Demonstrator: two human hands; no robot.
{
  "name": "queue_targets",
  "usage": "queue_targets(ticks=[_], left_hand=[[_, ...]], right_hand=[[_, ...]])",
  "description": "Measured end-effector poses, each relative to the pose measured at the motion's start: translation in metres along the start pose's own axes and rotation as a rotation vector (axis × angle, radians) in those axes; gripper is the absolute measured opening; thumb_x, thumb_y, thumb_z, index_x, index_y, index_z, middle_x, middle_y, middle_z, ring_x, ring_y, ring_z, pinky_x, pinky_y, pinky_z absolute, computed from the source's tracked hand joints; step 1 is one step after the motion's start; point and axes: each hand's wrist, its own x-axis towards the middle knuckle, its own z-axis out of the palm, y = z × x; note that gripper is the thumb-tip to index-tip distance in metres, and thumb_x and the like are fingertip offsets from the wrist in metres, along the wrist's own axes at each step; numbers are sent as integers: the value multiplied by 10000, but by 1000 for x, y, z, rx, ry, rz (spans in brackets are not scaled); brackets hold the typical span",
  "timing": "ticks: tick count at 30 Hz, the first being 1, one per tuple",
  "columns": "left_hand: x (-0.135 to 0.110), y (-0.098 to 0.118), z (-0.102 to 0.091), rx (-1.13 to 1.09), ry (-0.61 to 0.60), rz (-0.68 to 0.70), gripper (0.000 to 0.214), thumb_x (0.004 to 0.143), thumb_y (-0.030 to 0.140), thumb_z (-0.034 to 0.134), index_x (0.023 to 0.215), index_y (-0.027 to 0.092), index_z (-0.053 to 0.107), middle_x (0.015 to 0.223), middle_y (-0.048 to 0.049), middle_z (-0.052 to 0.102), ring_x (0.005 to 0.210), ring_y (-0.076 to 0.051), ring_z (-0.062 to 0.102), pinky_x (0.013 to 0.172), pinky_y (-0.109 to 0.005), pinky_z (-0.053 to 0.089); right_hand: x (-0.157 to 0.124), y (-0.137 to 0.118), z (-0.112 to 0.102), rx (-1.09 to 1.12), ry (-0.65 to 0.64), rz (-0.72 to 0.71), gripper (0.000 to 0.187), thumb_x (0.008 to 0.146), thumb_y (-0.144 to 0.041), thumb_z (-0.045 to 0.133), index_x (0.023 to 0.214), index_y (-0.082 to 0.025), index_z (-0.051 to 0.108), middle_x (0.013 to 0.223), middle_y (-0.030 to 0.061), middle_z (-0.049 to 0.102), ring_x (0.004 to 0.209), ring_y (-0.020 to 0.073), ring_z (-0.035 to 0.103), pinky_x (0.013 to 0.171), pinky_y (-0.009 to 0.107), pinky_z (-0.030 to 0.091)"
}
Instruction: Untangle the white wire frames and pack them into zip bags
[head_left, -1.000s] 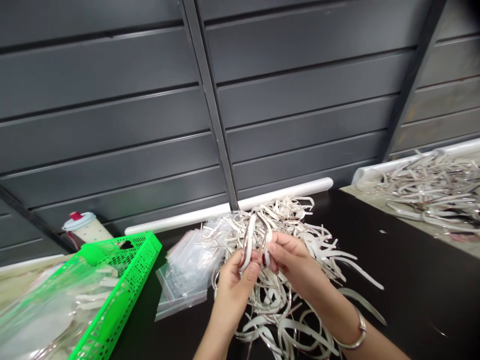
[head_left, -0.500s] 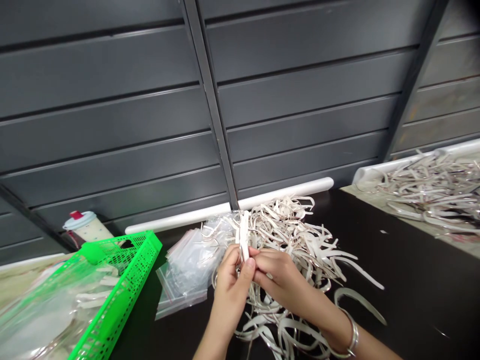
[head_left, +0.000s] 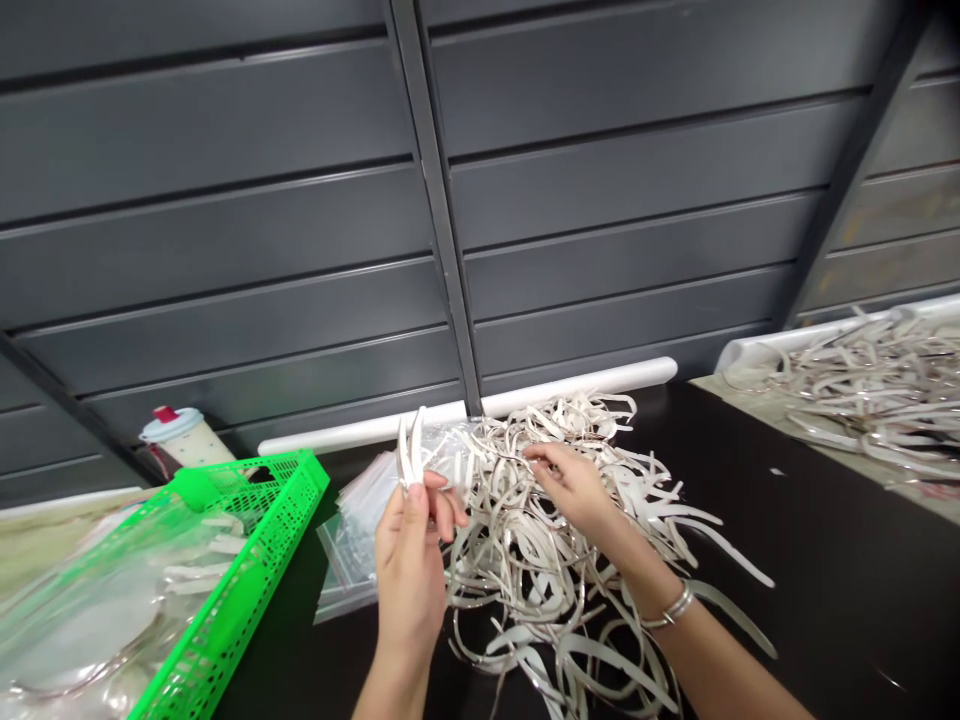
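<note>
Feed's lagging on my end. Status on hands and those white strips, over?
Left hand pinching two white strips, upright. Right hand in the strip pile, grip unclear. Clear bags lie left of pile.

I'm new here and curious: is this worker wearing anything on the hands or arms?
No gloves: the left hand and right hand are both bare. No sleeves are in view either. The only thing worn is a thin silver bangle on the right wrist.

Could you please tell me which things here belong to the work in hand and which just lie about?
In use:
left hand gripping two white strips
right hand on strip pile
clear bags beside it

Lying about:
green basket
lidded cup
far strip heap
</note>
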Motion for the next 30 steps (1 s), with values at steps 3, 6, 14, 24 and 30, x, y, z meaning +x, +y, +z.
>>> queue_targets(ticks=[3, 6, 14, 24, 30], left_hand=[[2, 2, 0, -21, 24, 15, 235, 853, 402, 579, 820, 179, 645, 472, 73, 395, 494, -82, 431, 624, -227, 399], [1, 1, 0, -10, 10, 4, 235, 856, 396, 575, 812, 175, 642, 479, 73, 380, 489, -77, 413, 588, -216, 378], [1, 4, 1, -15, 6, -73, 247, 843, 411, 584, 829, 170, 637, 486, 76, 361, 493, -77, 404, 552, -204, 359], [4, -4, 1, -145, -43, -323, 296, 732, 387, 723, 870, 134, 656, 559, 58, 422, 528, -66, 405, 555, -191, 351], [-1, 1, 4, -179, -106, -357, 347, 674, 441, 760, 711, 112, 659, 606, 9, 540, 512, -52, 358, 514, -177, 336]], right_hand=[[-3, 14, 19, -14, -109, 1, 370, 875, -198, 461, 1223, -208, 584, 1089, 93, 653, 1000, 247, 599, 862, 419, 480], [-10, 23, 42, 121, -248, 86, 480, 888, -316, 493, 1361, -241, 464, 1174, 99, 628, 1078, 270, 567, 945, 476, 423], [-4, 28, 46, 416, -183, 217, 377, 831, -456, 553, 1011, -163, 709, 1066, 121, 698, 1013, 268, 630, 933, 460, 451], [-13, -28, -12, 424, -122, -180, 180, 833, -187, 600, 685, -238, 690, 737, 13, 693, 740, 171, 600, 652, 304, 484], [-24, -56, -14, 63, -220, -587, 296, 886, -41, 464, 768, -212, 674, 697, 8, 682, 687, 169, 530, 601, 311, 430]])
